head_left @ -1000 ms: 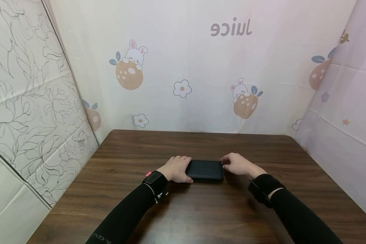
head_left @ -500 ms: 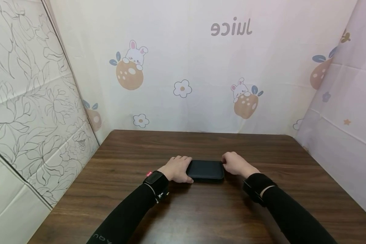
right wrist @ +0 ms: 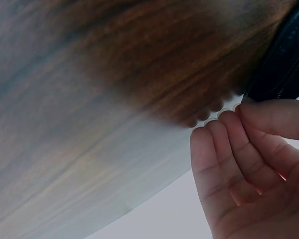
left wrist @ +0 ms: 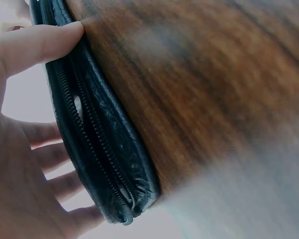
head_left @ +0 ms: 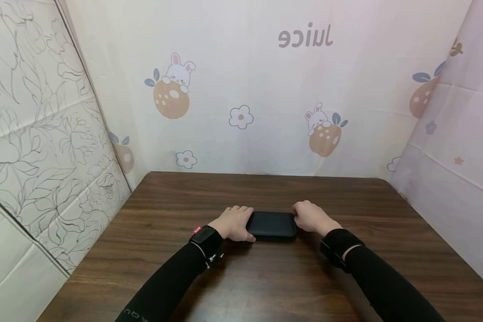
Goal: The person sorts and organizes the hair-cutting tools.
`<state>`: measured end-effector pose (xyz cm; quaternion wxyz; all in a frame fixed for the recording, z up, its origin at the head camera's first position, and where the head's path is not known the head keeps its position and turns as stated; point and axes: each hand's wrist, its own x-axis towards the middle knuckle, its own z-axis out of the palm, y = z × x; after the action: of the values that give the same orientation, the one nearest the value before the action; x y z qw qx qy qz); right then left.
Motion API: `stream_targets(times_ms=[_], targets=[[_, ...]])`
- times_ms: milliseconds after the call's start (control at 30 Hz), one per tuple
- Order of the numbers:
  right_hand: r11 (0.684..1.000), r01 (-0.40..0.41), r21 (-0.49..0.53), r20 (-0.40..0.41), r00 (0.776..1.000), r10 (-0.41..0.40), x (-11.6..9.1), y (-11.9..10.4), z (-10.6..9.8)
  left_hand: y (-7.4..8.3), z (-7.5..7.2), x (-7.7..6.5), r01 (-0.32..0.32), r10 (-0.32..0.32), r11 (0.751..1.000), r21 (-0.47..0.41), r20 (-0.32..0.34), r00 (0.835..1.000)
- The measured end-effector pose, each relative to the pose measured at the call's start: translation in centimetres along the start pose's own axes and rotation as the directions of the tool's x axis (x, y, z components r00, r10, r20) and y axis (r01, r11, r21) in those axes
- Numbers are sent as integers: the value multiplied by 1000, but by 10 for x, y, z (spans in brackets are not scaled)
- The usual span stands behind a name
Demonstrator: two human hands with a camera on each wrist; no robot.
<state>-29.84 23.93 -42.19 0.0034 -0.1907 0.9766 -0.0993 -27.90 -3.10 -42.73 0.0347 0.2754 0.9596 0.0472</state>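
A black zip wallet (head_left: pixel 271 224) lies flat on the wooden table. My left hand (head_left: pixel 231 222) grips its left end, thumb on the near side and fingers around the far side. In the left wrist view, the wallet's (left wrist: pixel 114 119) zipper teeth stand apart along this end, with something pale showing in the gap. At the far right corner, my right hand (head_left: pixel 311 217) has thumb and fingertips pressed together in a pinch. The right wrist view puts that pinch right against the wallet (right wrist: pixel 281 74); what lies between the fingertips is hidden.
The brown wooden table (head_left: pixel 233 192) reaches back to a white curtain (head_left: pixel 241 67) printed with rabbits and flowers. A floral-line panel (head_left: pixel 44 134) stands along the left, and printed cloth (head_left: pixel 463 188) hangs on the right. Black sleeves and wrist straps cover both forearms.
Over the first half second my right hand shifted slightly and its fingers closed in more at the wallet's corner. Since then it has hardly moved. The left hand and wallet stay in place.
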Motion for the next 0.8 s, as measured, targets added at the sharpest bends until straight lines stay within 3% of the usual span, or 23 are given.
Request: stream_targets(times_ms=[800], targets=[[1000,0,-12,22,1000,0,-9,9,-5,-1,0,0,-1,1,1000,7,0,1000]])
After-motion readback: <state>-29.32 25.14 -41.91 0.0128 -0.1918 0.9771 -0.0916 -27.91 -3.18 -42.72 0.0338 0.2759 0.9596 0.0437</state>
